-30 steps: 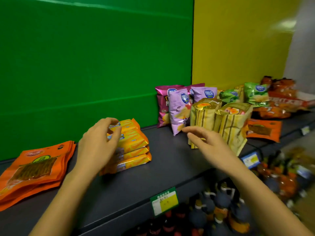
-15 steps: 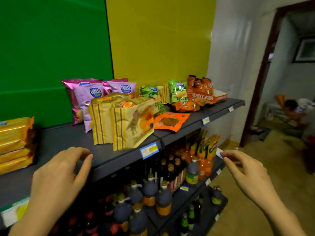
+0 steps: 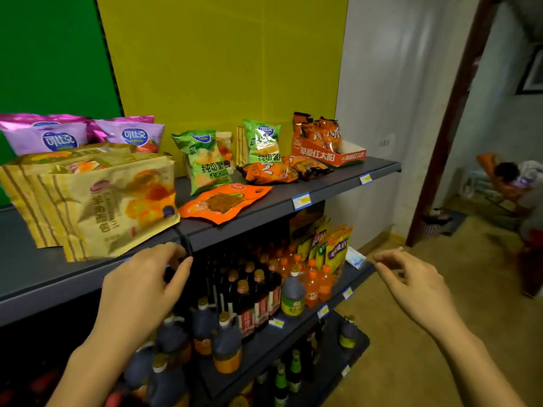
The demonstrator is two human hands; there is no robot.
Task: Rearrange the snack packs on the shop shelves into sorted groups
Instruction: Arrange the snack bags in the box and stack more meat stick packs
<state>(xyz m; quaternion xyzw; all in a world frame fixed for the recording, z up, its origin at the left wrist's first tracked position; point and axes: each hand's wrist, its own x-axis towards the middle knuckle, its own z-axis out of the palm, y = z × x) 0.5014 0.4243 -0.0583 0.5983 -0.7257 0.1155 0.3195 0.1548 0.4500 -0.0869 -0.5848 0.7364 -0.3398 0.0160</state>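
Note:
On the dark top shelf (image 3: 323, 186) stand gold bread bags (image 3: 102, 201) at the left, with purple chip bags (image 3: 129, 135) behind them. Green chip bags (image 3: 205, 163) stand mid-shelf. A flat orange pack (image 3: 223, 201) lies near the front edge. Orange snack packs (image 3: 270, 173) lie beside a red display box (image 3: 332, 155). My left hand (image 3: 144, 289) hovers at the shelf's front edge below the gold bags, fingers apart, holding nothing. My right hand (image 3: 411, 283) floats in the air off the shelf's right end, also empty.
The lower shelf holds several dark sauce bottles (image 3: 246, 301), orange drink bottles (image 3: 314, 283) and yellow packs (image 3: 335, 248). A white wall (image 3: 382, 113) and a doorway (image 3: 458, 113) lie to the right. A person (image 3: 511, 174) sits in the far room.
The view swung right from the yellow biscuit stack to the shelf's right end. My left hand left the biscuits and both hands dropped empty to the shelf's front edge.

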